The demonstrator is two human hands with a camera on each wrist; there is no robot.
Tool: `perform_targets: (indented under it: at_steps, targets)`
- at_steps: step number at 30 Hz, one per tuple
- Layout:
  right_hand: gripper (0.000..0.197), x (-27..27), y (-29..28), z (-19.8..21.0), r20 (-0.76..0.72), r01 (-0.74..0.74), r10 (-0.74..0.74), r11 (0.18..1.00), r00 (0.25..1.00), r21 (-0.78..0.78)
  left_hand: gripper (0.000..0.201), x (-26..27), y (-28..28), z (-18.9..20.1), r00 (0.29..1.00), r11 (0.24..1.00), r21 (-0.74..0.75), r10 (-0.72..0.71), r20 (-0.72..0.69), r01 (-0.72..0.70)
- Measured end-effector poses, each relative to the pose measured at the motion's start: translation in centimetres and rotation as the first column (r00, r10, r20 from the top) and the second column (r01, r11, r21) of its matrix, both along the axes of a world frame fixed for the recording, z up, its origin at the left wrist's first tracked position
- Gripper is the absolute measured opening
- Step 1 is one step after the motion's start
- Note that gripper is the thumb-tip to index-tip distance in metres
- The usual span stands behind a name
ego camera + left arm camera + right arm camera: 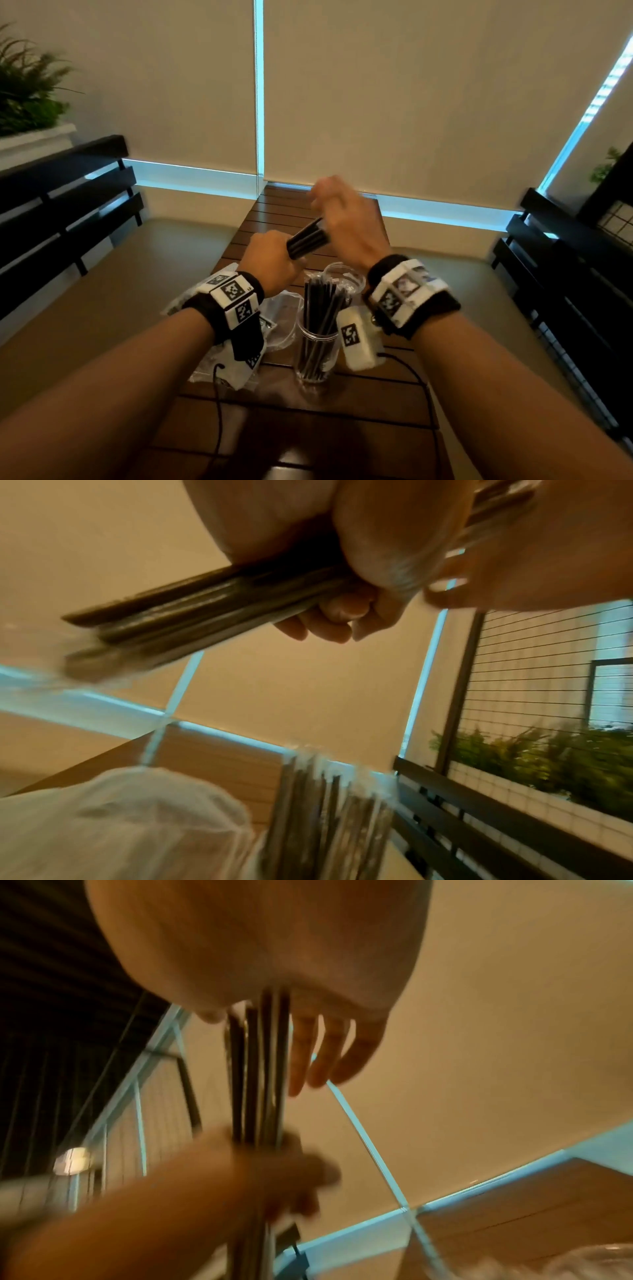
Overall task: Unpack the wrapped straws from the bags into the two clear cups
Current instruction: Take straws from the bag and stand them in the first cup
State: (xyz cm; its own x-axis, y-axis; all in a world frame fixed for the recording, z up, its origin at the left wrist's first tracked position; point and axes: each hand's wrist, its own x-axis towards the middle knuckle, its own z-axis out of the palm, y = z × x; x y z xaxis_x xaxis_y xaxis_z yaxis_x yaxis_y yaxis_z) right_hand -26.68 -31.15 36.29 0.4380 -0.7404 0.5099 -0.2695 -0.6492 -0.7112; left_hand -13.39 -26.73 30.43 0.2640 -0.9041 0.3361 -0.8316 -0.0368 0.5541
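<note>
I hold a bundle of black wrapped straws (306, 240) in the air over the table between both hands. My left hand (270, 255) grips its lower end, fingers (329, 618) curled round the straws (192, 610). My right hand (342, 212) holds the upper end; the straws (257, 1069) run up under its palm while three fingers (318, 1053) stay extended. Below stands a clear cup (315, 349) packed with black straws, also seen blurred as the cup (325, 818). A second clear cup (346, 279) stands just behind it; its contents are unclear.
Crumpled clear plastic bags (284, 308) lie on the slatted wooden table (308, 428) left of the cups. Black benches flank the table at left (61, 198) and right (565, 260). A potted plant (24, 89) sits far left. Blinds close off the back.
</note>
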Motion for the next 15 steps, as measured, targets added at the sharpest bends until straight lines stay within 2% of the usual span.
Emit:
perform_targets:
  at_steps: [1, 3, 5, 8, 11, 13, 15]
  targets:
    - [0.050, 0.6, 0.4, -0.9, -0.074, 0.009, -0.011, 0.999, 0.997, -0.032, 0.038, -0.5, -0.3, 0.1, 1.000, 1.000, -0.007, -0.019, -0.024, 0.019]
    - [0.048, 1.2, 0.5, -2.4, -0.083, 0.092, -0.101, 0.990, 0.991, -0.106, 0.037, -1.0, -0.3, 0.1, 0.998, 0.999, -0.009, -0.039, -0.048, 0.038]
    - [0.041, 1.1, -0.2, -3.3, -0.048, 0.155, -0.165, 0.975, 0.985, -0.159, 0.034, -0.7, -0.2, -0.2, 0.999, 0.999, 0.007, -0.037, -0.035, 0.038]
    - [0.032, 1.1, -0.3, -3.7, 0.009, 0.141, -0.142, 0.968, 0.990, -0.209, 0.035, -0.2, -0.3, -0.3, 1.000, 1.000, 0.010, -0.023, -0.002, 0.023]
    - [0.033, 1.3, -0.1, -3.2, 0.100, 0.204, -0.184, 0.945, 0.978, -0.255, 0.029, -0.7, 0.0, 0.0, 0.995, 0.994, -0.051, -0.094, -0.024, 0.093]
    - [0.034, 0.7, -0.5, -2.5, 0.149, 0.275, -0.245, 0.931, 0.958, -0.240, 0.026, -0.2, 0.4, -0.2, 0.994, 0.992, -0.062, -0.112, -0.020, 0.110]
    - [0.032, -0.3, -1.0, -1.7, 0.218, 0.332, -0.292, 0.928, 0.931, -0.173, 0.030, 1.2, 0.8, -1.0, 0.998, 0.998, -0.029, -0.056, 0.006, 0.057]
